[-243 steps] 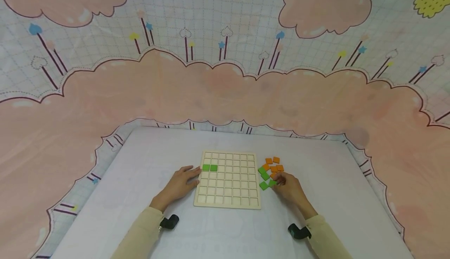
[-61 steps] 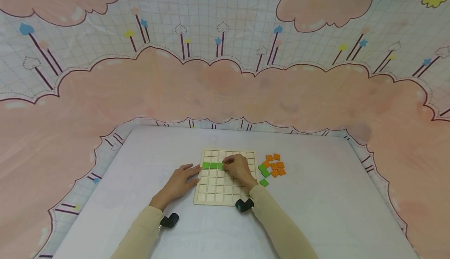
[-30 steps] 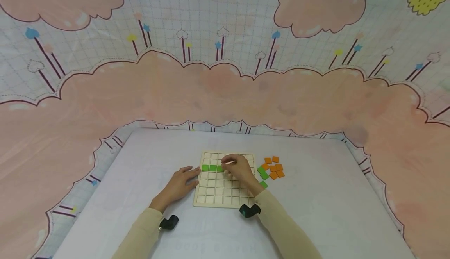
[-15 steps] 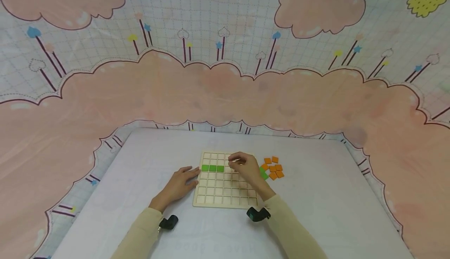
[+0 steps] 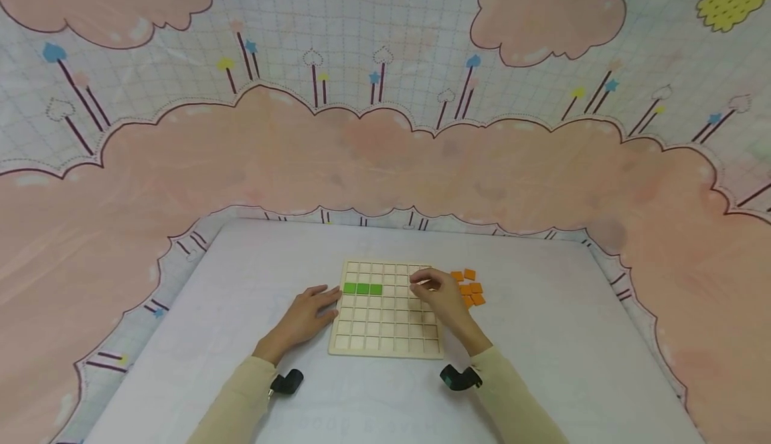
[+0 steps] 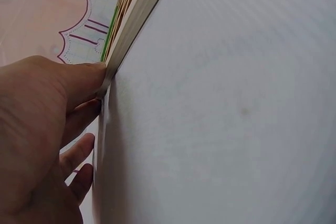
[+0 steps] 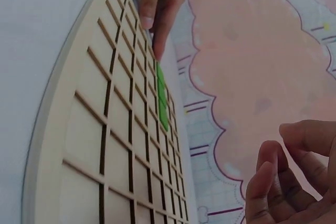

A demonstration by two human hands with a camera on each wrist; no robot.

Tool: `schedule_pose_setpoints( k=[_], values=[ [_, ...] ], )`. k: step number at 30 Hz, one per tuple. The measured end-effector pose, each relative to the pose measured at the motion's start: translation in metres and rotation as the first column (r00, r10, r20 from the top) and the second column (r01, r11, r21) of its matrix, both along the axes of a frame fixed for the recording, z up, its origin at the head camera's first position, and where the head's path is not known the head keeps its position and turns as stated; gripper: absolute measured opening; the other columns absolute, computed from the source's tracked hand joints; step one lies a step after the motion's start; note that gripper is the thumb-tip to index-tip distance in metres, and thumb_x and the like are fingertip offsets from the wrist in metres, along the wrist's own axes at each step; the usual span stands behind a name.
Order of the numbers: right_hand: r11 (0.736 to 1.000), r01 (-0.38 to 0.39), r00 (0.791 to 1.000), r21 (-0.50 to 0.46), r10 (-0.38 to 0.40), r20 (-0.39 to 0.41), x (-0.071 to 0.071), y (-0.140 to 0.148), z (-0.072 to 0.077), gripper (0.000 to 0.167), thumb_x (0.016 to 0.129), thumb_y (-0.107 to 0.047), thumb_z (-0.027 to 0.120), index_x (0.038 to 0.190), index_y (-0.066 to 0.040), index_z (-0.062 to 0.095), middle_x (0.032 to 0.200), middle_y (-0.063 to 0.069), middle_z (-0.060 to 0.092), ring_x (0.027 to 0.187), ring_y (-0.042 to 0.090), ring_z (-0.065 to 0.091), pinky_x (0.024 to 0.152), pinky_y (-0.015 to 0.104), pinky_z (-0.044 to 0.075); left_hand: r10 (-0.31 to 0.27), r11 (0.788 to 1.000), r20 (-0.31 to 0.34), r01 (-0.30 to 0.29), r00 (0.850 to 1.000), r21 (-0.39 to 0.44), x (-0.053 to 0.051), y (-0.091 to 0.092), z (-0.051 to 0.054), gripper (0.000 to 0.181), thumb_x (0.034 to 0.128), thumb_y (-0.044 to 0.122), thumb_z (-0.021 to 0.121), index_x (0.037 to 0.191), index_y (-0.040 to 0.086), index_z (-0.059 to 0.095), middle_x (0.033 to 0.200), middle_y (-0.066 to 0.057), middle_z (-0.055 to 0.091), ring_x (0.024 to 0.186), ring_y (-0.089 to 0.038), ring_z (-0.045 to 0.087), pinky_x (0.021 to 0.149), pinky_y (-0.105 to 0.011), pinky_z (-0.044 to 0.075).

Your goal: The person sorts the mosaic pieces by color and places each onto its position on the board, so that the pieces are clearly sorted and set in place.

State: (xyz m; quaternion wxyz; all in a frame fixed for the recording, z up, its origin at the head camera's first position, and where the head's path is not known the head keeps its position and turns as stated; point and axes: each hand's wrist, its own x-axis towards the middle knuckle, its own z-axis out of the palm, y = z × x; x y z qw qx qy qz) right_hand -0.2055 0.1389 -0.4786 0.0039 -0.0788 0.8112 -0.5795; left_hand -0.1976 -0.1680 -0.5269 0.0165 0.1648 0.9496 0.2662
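Observation:
A pale wooden grid board point(image 5: 385, 330) lies on the table, with a row of 3 green tiles point(image 5: 363, 288) in cells at its left side. My left hand point(image 5: 304, 317) rests at the board's left edge, fingers extended; in the left wrist view its thumb and fingertips touch the rim. My right hand point(image 5: 442, 297) hovers over the board's right side, fingers bent and thumb apart from the fingertips; the right wrist view shows nothing between them. Orange tiles point(image 5: 470, 274) lie just right of that hand, which hides part of the pile. No loose green tile shows.
A white cloth point(image 5: 542, 337) covers the table. Behind it hangs a curtain point(image 5: 385, 163) printed with clouds. Black wrist cameras point(image 5: 460, 378) are worn at both sleeves.
A third green tile now lies beside the first two in the row. My right hand has let go of it and moved right, towards the loose tiles. The left hand stays put.

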Motion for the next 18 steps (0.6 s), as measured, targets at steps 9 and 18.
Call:
schedule_pose_setpoints(
  k=[9, 18],
  values=[
    [0.995, 0.087, 0.995, 0.052, -0.090, 0.053, 0.006, 0.017, -0.003, 0.016, 0.091, -0.011, 0.070, 0.106, -0.007, 0.071, 0.106, 0.006, 0.069, 0.086, 0.015, 0.063, 0.072, 0.022, 0.053, 0.013, 1.000, 0.008, -0.013, 1.000, 0.005, 0.002, -0.001, 0.000, 0.048, 0.0965, 0.025, 0.062, 0.141, 0.010, 0.054, 0.150, -0.004, 0.050, 0.143, -0.036, 0.038, 0.113, -0.062, 0.033],
    [0.989, 0.130, 0.987, 0.075, -0.137, 0.088, 0.009, 0.044, -0.006, 0.019, 0.090, -0.010, 0.071, 0.108, -0.003, 0.071, 0.108, 0.009, 0.069, 0.083, 0.013, 0.061, 0.069, 0.020, 0.053, 0.010, 1.000, 0.018, -0.010, 1.000, 0.007, -0.002, 0.001, -0.002, 0.048, 0.0964, 0.026, 0.062, 0.141, 0.011, 0.053, 0.151, -0.002, 0.049, 0.143, -0.035, 0.037, 0.114, -0.060, 0.033]
  ],
)
